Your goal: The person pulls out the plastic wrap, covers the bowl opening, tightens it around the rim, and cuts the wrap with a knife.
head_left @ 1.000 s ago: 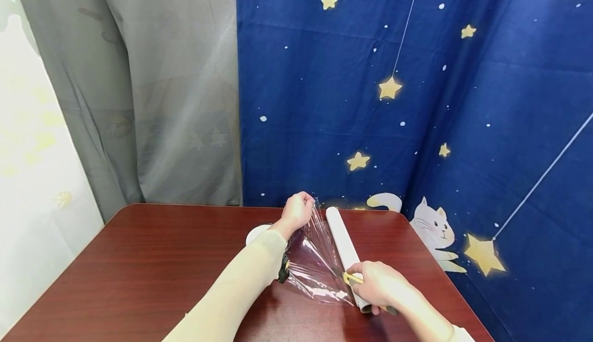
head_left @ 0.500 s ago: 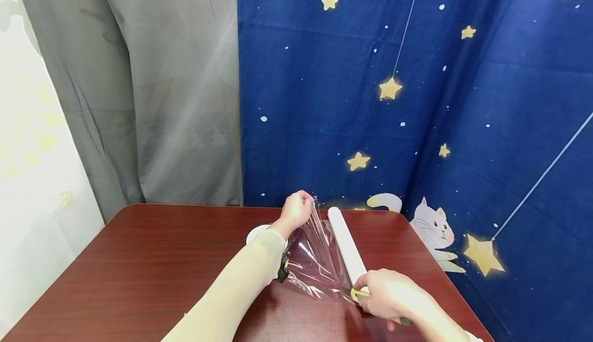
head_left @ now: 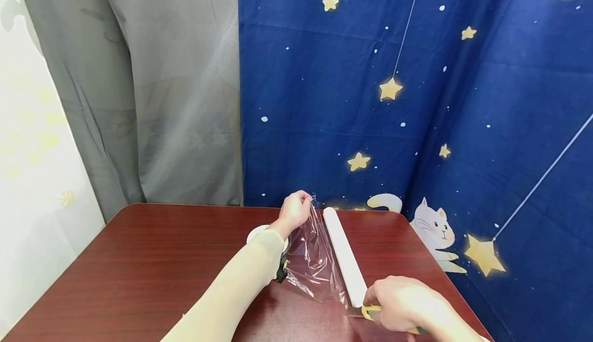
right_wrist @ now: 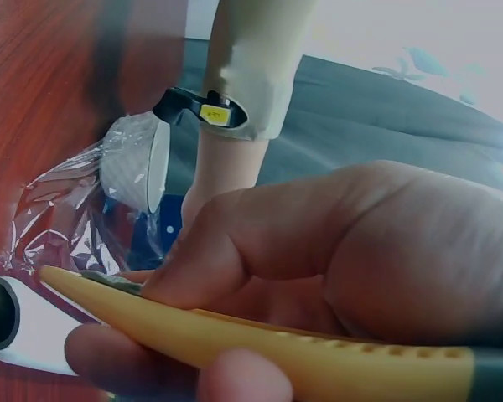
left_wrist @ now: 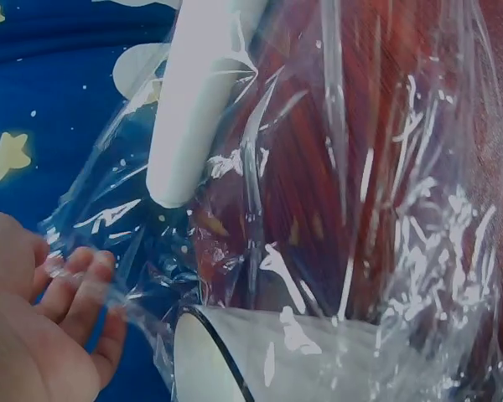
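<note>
My left hand pinches the far corner of a clear sheet of cling film and holds it raised. The film hangs in wrinkles beside the white cling film roll, which lies lengthwise on the table. My right hand grips a yellow utility knife, thumb along its top, at the roll's near end. Its blade points left, just past the film's near corner. A white bowl with a dark rim line stands under the film, partly hidden by my left forearm in the head view.
The dark red table runs back to a grey curtain and a blue star-patterned curtain. A black strap with a yellow label is on my left wrist. The table's right edge lies close to my right hand.
My right hand has drawn the knife toward me along the roll's left side to its near end. The film's edge beside the roll has gone slacker. My left hand has barely moved.
</note>
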The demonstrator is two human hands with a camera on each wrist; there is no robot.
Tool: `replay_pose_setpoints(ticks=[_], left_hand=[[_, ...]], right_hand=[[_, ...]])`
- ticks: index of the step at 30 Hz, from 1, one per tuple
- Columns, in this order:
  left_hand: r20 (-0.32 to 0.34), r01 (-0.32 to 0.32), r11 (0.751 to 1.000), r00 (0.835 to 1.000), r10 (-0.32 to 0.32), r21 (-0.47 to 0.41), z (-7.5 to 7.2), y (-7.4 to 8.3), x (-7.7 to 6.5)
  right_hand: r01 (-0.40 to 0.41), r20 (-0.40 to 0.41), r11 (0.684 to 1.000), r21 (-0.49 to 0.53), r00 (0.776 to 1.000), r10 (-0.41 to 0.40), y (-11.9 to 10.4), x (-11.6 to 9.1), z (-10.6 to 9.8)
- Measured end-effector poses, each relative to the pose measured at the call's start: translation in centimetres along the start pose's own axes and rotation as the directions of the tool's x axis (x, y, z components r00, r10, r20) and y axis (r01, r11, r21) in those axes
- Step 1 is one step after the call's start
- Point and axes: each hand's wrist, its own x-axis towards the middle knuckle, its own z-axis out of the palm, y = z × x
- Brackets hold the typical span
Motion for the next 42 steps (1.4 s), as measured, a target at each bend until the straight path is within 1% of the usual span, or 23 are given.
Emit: replay_pose_setpoints(ticks=[2, 3, 4, 6, 7, 8, 9, 10, 13, 14, 15, 16, 17, 20, 23, 26, 30, 32, 34, 36, 40, 41, 42], left_hand=[[0.053, 0.010, 1.000, 0.999, -0.011, 0.002, -0.3, 0.1, -0.2], [0.072, 0.008, 1.000, 0.997, -0.009, 0.013, -1.8, 1.8, -1.4], [0.086, -0.008, 1.000, 0.996, 0.007, 0.008, -2.0, 1.7, -1.6], [0.095, -0.022, 0.999, 0.995, 0.019, 0.025, -2.9, 2.3, -2.3], [0.097, -0.040, 0.998, 0.995, 0.036, 0.042, -4.6, 4.0, -3.4], [0.115, -0.041, 0.998, 0.993, 0.036, 0.042, -5.7, 4.7, -3.9], [0.110, -0.064, 0.997, 0.992, 0.058, 0.050, -6.6, 5.1, -4.4], [0.116, -0.086, 0.996, 0.990, 0.083, 0.022, -6.1, 3.4, -3.8], [0.169, -0.028, 1.000, 0.985, 0.027, 0.003, -10.6, 6.8, -6.0], [0.182, 0.001, 1.000, 0.983, 0.003, -0.018, -11.1, 6.5, -6.1], [0.175, 0.008, 1.000, 0.985, -0.004, -0.026, -12.2, 7.2, -6.9], [0.182, 0.034, 0.999, 0.983, -0.028, -0.028, -13.3, 7.9, -7.6], [0.183, 0.068, 0.998, 0.981, -0.065, -0.007, -14.7, 9.3, -8.5], [0.152, 0.078, 0.997, 0.985, -0.079, 0.012, -16.4, 9.1, -9.8], [0.127, 0.087, 0.996, 0.988, -0.089, 0.016, -17.4, 8.0, -10.8], [0.111, 0.144, 0.990, 0.983, -0.143, -0.004, -18.3, 6.2, -12.1], [0.129, 0.235, 0.970, 0.966, -0.225, -0.066, -19.1, 3.8, -14.4], [0.165, 0.261, 0.958, 0.957, -0.241, -0.119, -19.5, 2.8, -15.6], [0.218, 0.260, 0.950, 0.951, -0.221, -0.172, -19.8, 2.2, -16.6], [0.300, 0.261, 0.941, 0.934, -0.191, -0.213, -20.2, 1.6, -17.5], [0.437, 0.249, 0.943, 0.890, -0.133, -0.220, -20.9, 1.2, -19.0], [0.453, 0.247, 0.945, 0.882, -0.129, -0.212, -21.1, 1.1, -19.2], [0.455, 0.241, 0.949, 0.882, -0.127, -0.204, -21.2, 1.1, -19.4]], right_hand=[[0.004, -0.005, 0.999, 0.047, 1.000, -0.004, 0.2, -0.1, -0.1], [0.003, -0.006, 0.997, 0.075, 1.000, -0.002, 0.3, -0.1, -0.2], [0.007, -0.009, 0.995, 0.099, 1.000, -0.006, 0.3, -0.1, -0.2], [0.006, -0.010, 0.989, 0.147, 1.000, -0.005, 0.3, -0.1, -0.2], [-0.004, -0.004, 0.986, 0.166, 1.000, 0.005, 0.3, 0.0, -0.3], [-0.014, -0.001, 0.984, 0.178, 1.000, 0.014, 0.2, 0.0, -0.3], [-0.020, 0.004, 0.981, 0.193, 1.000, 0.020, 0.2, 0.1, -0.3], [-0.029, 0.008, 0.979, 0.204, 1.000, 0.027, 0.2, 0.1, -0.3], [-0.042, 0.016, 0.971, 0.236, 0.999, 0.040, 0.2, 0.3, -0.2], [-0.035, 0.008, 0.970, 0.241, 0.999, 0.034, 0.2, 0.4, -0.2], [-0.031, 0.004, 0.969, 0.244, 1.000, 0.031, 0.3, 0.4, -0.2], [-0.028, -0.001, 0.969, 0.245, 1.000, 0.029, 0.3, 0.5, -0.2], [-0.025, -0.006, 0.969, 0.244, 1.000, 0.027, 0.3, 0.6, -0.1], [-0.031, -0.019, 0.966, 0.255, 0.999, 0.037, 0.3, 0.8, 0.0], [-0.032, -0.036, 0.958, 0.284, 0.998, 0.044, 0.5, 1.0, 0.2], [0.004, -0.078, 0.949, 0.316, 0.997, 0.021, 0.8, 1.1, 0.4], [0.075, -0.149, 0.941, 0.330, 0.988, -0.027, 1.4, 1.2, 0.6], [0.092, -0.176, 0.939, 0.332, 0.984, -0.034, 1.6, 1.4, 0.7], [0.083, -0.188, 0.936, 0.343, 0.982, -0.019, 1.6, 1.7, 0.9], [0.060, -0.187, 0.933, 0.356, 0.982, 0.008, 1.5, 2.1, 1.0], [0.022, -0.211, 0.923, 0.384, 0.975, 0.064, 1.0, 2.8, 1.4], [0.020, -0.225, 0.920, 0.392, 0.971, 0.075, 0.8, 3.0, 1.5], [0.016, -0.243, 0.915, 0.404, 0.966, 0.090, 0.7, 3.3, 1.6]])
